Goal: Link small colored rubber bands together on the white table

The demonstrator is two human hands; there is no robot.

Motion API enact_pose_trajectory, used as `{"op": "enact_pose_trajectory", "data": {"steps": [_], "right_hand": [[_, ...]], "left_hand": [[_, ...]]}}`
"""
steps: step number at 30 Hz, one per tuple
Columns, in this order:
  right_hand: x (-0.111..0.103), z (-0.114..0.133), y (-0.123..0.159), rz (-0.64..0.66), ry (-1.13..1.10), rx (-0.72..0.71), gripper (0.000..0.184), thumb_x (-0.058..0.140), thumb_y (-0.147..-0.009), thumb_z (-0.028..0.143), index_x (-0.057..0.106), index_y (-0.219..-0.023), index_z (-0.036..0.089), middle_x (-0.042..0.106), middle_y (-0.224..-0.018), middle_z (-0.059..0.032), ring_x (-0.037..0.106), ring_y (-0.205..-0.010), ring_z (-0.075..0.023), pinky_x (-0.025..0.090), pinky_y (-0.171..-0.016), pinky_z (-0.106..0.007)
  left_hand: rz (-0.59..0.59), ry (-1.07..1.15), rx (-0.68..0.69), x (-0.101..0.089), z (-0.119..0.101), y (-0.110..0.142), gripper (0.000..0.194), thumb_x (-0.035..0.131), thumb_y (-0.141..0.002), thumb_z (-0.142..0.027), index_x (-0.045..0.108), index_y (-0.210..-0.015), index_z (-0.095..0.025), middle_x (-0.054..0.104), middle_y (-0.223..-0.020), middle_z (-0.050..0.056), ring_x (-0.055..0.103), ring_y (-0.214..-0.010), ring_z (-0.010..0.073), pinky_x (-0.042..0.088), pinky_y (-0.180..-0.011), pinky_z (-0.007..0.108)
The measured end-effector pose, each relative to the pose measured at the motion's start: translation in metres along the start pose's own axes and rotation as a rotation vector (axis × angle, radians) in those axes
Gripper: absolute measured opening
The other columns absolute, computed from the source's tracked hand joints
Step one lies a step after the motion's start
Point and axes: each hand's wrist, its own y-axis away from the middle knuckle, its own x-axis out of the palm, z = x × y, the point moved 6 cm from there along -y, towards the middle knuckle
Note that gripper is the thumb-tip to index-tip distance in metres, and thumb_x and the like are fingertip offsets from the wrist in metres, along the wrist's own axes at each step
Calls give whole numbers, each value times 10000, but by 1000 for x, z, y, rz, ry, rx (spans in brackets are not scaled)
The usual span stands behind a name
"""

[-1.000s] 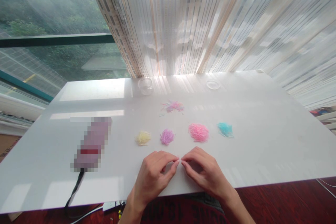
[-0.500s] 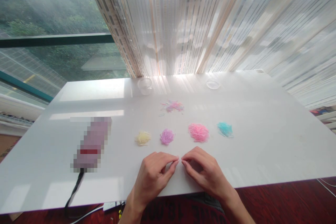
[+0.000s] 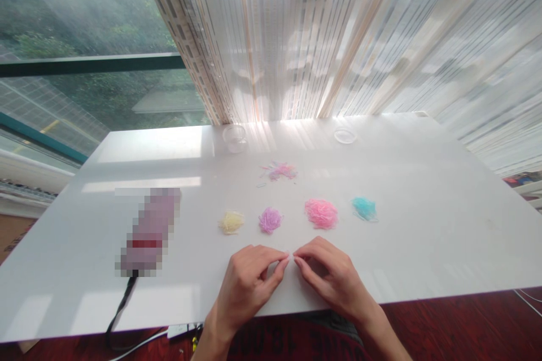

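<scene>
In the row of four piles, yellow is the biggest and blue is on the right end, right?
Not quite: the pink pile is the biggest, not the yellow pile, as the head view shows. The blue pile is on the right end.

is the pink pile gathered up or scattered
Gathered: the pink pile lies in one compact heap on the table, apart from the purple pile and the blue pile.

**Daylight washes the surface**

Light through the window and curtain lays bright patches toward the left edge, streaky glare along the far edge. Coarse pixels mask one object near the left; wide-angle stretch skews the curtain.
</scene>
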Motion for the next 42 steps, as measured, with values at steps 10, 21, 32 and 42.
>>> {"op": "enact_pose_trajectory", "data": {"steps": [10, 21, 32, 42], "right_hand": [[0, -1, 0, -1, -7, 1, 103, 594, -1016, 183, 688, -994, 220, 704, -849, -33, 649, -775, -168, 534, -706, -295], [0, -1, 0, -10, -14, 4, 109, 590, -1019, 194, 689, -989, 227, 709, -849, -37, 652, -768, -174, 540, -699, -300], [-2, 3, -1, 3, -8, -4, 111, 607, -1000, 173, 694, -954, 225, 710, -832, -29, 659, -765, -170, 535, -699, -290], [-2, 4, -1, -5, 1, -51, 106, 644, -984, 198, 707, -1060, 234, 749, -896, -49, 695, -805, -187, 580, -726, -314]], "left_hand": [[-5, 17, -1, 0, 1, 1, 72, 672, -986, -169, 729, -1008, -206, 784, -829, 6, 671, -650, 136, 500, -666, 265], [-8, 3, 0, -1, 2, 1, 84, 664, -989, -182, 743, -999, -208, 784, -805, 6, 671, -628, 134, 509, -645, 269], [1, 9, -6, -1, 0, 0, 82, 651, -987, -180, 721, -953, -203, 768, -787, 4, 601, -572, 125, 475, -623, 270], [27, 7, 1, 1, -3, -1, 119, 632, -997, -193, 717, -917, -213, 739, -736, -2, 642, -588, 134, 496, -653, 263]]}}
